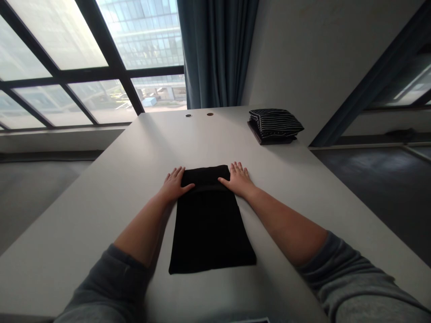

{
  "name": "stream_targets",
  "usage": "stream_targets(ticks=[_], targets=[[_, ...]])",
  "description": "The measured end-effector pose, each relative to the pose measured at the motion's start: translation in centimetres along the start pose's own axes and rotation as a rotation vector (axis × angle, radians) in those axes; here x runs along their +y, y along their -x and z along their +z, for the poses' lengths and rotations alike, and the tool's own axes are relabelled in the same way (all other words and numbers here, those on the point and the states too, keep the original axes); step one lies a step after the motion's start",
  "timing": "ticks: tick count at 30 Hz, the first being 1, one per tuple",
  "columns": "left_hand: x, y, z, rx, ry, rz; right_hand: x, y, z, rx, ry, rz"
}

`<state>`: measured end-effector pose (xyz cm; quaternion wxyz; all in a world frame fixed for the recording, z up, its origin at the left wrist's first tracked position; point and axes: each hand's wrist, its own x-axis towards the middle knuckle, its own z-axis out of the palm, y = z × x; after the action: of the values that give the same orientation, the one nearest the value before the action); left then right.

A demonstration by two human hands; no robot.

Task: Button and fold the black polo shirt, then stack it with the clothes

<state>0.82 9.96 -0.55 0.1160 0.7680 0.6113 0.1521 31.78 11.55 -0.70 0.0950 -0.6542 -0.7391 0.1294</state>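
Note:
A black folded piece of cloth (210,233) lies flat on the white table in front of me, longer than it is wide. Its far end is turned over into a short flap (206,176). My left hand (174,183) rests at the flap's left edge, fingers stretched forward and the thumb lying on the cloth. At the right edge, my right hand (239,178) lies spread, its thumb also over the cloth. Neither hand is closed around anything. The kind of garment, if it is one, cannot be made out.
On the white table (134,193), a stack of folded dark cloth (276,124), striped on top, sits at the far right. Two round holes (199,115) mark the far edge. Beyond stand a blue curtain (217,54) and windows (87,67).

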Motion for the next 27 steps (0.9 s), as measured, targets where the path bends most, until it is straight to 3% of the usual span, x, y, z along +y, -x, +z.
stream_targets(ticks=[5,9,15,20,27], targets=[[-0.9,0.2,-0.2,-0.035,-0.055,-0.121,0.7,-0.1,-0.5,-0.045,0.027,-0.031],[-1.0,0.6,-0.6,-0.054,-0.009,-0.103,0.8,0.2,-0.9,-0.079,-0.032,-0.133],[-0.9,1.2,-1.1,0.029,0.291,-0.042,0.8,0.9,-1.4,-0.036,-0.386,-0.212],[0.1,2.2,-1.9,0.000,0.524,0.013,0.0,2.6,-2.1,-0.066,-0.769,-0.271],[1.1,4.2,-2.5,-0.027,0.533,0.055,-0.3,4.6,-2.9,-0.086,-0.794,-0.297]])
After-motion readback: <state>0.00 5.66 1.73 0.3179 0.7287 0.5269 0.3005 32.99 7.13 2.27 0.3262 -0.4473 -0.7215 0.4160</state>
